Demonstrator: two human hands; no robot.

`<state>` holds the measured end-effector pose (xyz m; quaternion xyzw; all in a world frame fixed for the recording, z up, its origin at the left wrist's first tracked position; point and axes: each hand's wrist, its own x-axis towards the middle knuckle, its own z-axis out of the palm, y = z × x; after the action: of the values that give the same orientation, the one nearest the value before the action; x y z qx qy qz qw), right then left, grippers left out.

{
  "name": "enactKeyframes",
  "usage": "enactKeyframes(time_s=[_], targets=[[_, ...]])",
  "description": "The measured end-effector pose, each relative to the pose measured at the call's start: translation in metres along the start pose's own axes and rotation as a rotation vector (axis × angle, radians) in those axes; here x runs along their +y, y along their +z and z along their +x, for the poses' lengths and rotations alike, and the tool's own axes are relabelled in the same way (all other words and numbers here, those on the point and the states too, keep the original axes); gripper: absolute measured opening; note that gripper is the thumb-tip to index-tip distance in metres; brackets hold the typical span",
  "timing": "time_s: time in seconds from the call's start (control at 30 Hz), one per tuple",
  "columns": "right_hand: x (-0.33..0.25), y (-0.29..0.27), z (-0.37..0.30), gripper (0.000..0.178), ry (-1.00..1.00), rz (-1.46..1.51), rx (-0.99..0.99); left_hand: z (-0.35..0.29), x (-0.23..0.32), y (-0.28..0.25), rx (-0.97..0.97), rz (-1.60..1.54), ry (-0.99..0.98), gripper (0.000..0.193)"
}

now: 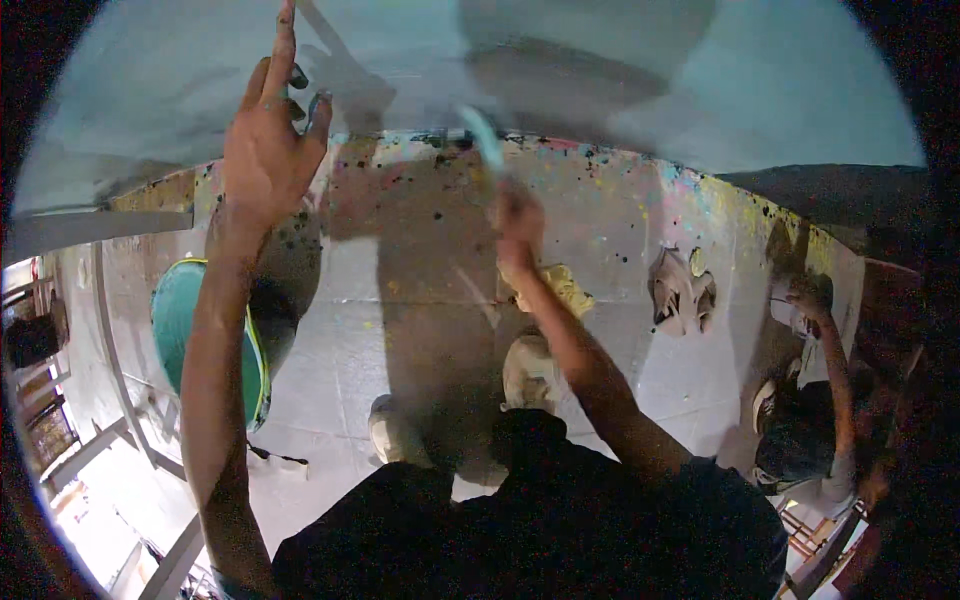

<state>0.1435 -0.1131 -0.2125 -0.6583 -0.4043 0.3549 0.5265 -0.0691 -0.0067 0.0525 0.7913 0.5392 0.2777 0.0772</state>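
Tool point(482, 138), pale blue and too blurred to name, was gripped in the right hand point(520, 220) at upper centre, over or against the blue-green surface point(400, 45); contact could not be told. The left hand point(275, 150), upper left, was open, forefinger extended. Good handling called for a firm hold, even strokes and left fingers clear of the tool

I see what looks like a painting workshop: many-coloured paint spatters point(590, 190) cover the grey floor point(325, 345) beneath a broad teal surface point(800, 80) at the far side; bare rails point(108, 320) stand left.
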Motion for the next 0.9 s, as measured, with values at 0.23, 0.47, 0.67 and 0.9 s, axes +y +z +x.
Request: enactKeyframes(time_s=[0.23,0.47,0.67,0.9], targets=[[0.053,-0.256,0.024,0.034,-0.287,-0.451,0.498,0.008,0.008,0.011,-0.01,-0.041,0.034,0.076],[0.086,-0.209,0.051,0.025,-0.217,-0.186,0.599,0.011,-0.003,0.025,-0.03,-0.072,0.036,0.082],[-0.034,0.017,-0.057,0.022,-0.064,-0.258,-0.028,0.004,0.006,0.007,-0.03,-0.045,0.007,0.076],[-0.06,0.038,-0.058,0.013,-0.239,-0.022,-0.108,-0.002,-0.016,0.015,-0.062,-0.02,0.068,0.081]])
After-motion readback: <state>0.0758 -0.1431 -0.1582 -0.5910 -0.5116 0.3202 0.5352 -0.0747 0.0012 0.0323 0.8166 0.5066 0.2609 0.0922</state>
